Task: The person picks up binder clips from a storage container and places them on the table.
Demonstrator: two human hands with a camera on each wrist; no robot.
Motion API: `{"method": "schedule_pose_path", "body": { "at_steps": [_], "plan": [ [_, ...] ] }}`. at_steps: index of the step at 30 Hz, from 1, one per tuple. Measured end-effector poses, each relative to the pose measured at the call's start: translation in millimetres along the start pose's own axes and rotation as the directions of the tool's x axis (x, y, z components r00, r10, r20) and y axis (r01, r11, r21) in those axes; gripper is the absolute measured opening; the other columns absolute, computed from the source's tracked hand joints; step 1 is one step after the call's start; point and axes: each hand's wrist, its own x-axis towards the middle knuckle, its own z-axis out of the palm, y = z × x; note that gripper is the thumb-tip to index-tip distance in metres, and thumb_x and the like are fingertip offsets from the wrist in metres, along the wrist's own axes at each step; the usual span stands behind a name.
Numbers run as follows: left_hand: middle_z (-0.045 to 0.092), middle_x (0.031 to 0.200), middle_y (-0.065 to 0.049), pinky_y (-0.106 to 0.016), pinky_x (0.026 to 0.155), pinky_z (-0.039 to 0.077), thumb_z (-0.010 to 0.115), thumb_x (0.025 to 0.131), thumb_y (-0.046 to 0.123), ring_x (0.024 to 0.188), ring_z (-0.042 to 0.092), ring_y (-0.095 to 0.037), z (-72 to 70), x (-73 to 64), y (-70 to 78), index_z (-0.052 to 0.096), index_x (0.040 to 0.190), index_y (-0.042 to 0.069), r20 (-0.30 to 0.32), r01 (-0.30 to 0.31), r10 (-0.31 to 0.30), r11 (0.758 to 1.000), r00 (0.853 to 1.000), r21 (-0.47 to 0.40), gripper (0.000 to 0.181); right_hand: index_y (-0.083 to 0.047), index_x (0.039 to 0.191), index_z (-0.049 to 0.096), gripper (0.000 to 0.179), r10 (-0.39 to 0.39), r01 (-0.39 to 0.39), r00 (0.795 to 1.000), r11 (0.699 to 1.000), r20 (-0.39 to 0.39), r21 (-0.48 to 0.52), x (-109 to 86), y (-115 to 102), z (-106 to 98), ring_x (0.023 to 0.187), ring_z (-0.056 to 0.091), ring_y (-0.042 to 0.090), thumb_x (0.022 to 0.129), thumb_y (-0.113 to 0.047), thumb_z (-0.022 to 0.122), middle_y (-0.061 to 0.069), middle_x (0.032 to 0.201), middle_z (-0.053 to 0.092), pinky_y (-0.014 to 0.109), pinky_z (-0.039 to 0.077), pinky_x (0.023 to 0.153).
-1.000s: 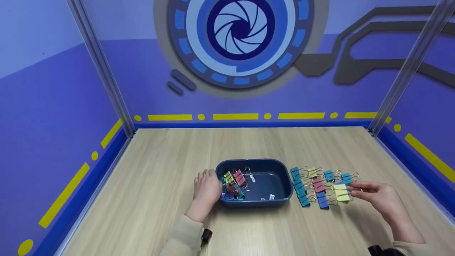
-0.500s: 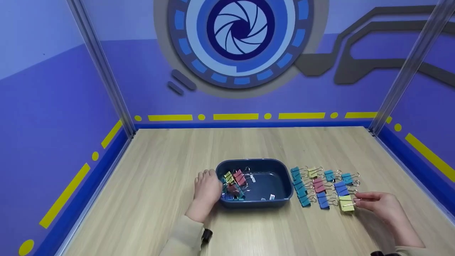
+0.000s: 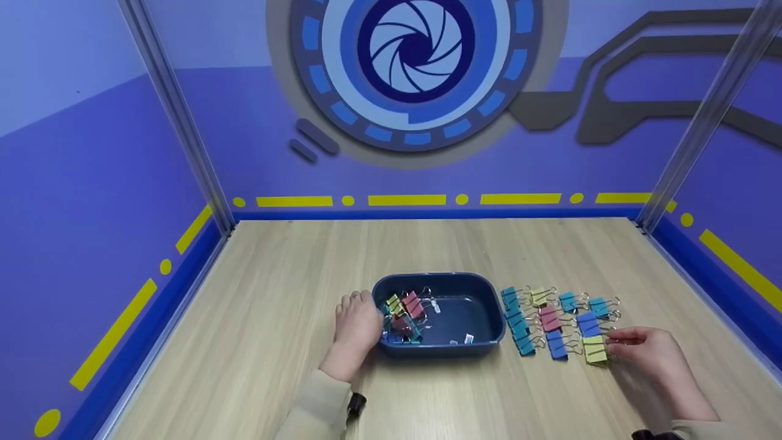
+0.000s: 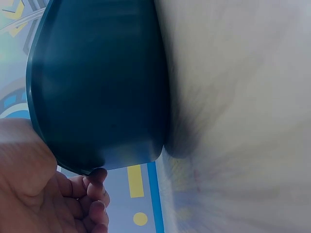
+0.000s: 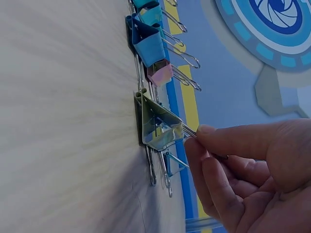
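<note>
My left hand [image 3: 357, 321] grips the left rim of a dark blue plastic box [image 3: 482, 349], with curled fingers at its edge in the left wrist view. Inside the box, on its left side, lie several binder clips, a red binder clip [image 3: 413, 304] among them. My right hand [image 3: 650, 351] pinches a wire handle of a yellow binder clip [image 3: 594, 350]. In the right wrist view this yellow clip touches or nearly touches the table. A blue binder clip [image 3: 588, 325] lies just beyond it.
Columns of binder clips lie right of the box: teal clips [image 3: 520, 324] nearest it, then a red clip [image 3: 549, 318] between a yellow clip [image 3: 539, 297] and a blue clip [image 3: 556, 346]. Small white pieces [image 3: 468, 338] lie in the box. Walls surround the wooden table [image 3: 293, 263].
My right hand has brought the yellow binder clip nearer to me, from over the blue clip to the column's near end, and lowered it. The left hand has stayed at the box.
</note>
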Motion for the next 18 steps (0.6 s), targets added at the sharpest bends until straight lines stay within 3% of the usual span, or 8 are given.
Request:
{"method": "schedule_pose_path", "body": {
  "at_steps": [7,12,14,18],
  "plan": [
    [0.065,0.106,-0.021,-0.049,0.088,0.044,0.062,0.093,0.014,0.102,0.056,-0.037,0.7,-0.8,0.6,0.062,0.109,-0.005,0.009,0.003,-0.003,1.0,1.0,-0.004,0.025,0.011,0.122,0.065,0.048,0.012,-0.013,1.0,0.999,0.005,0.039,-3.6,-3,0,0.085,0.062,0.003,0.085,-0.017,0.079,0.02,0.109,0.075,0.019,0.049,0.069],
    [0.065,0.104,-0.02,-0.048,0.087,0.045,0.062,0.093,0.014,0.101,0.057,-0.037,-1.1,-1.8,1.3,0.062,0.107,-0.004,0.001,-0.008,0.008,1.0,1.0,0.014,0.023,0.013,0.126,0.061,0.052,-0.08,0.079,0.993,0.997,-0.083,-0.022,-7.1,-15,-9,0.086,0.06,-0.001,0.089,-0.02,0.077,0.031,0.119,0.069,0.015,0.049,0.069],
    [0.065,0.103,-0.019,-0.048,0.087,0.045,0.061,0.092,0.014,0.1,0.057,-0.037,-1.3,-1.8,1.1,0.062,0.106,-0.004,-0.007,-0.012,0.012,1.0,1.0,0.018,0.023,0.01,0.126,0.062,0.049,-0.118,0.113,0.983,0.993,-0.143,-0.045,-9.1,-27,-9,0.089,0.068,0.011,0.091,-0.022,0.076,0.031,0.12,0.068,0.014,0.046,0.068],
    [0.065,0.103,-0.019,-0.048,0.087,0.044,0.061,0.091,0.013,0.101,0.057,-0.037,-1.5,-1.3,0.8,0.062,0.106,-0.004,-0.007,-0.01,0.01,1.0,1.0,0.013,0.023,0.005,0.127,0.065,0.045,-0.197,0.199,0.961,0.98,-0.195,-0.01,-9.8,-57,-2,0.091,0.067,0.003,0.093,-0.024,0.075,0.027,0.121,0.07,0.013,0.049,0.069]
  ]
}}
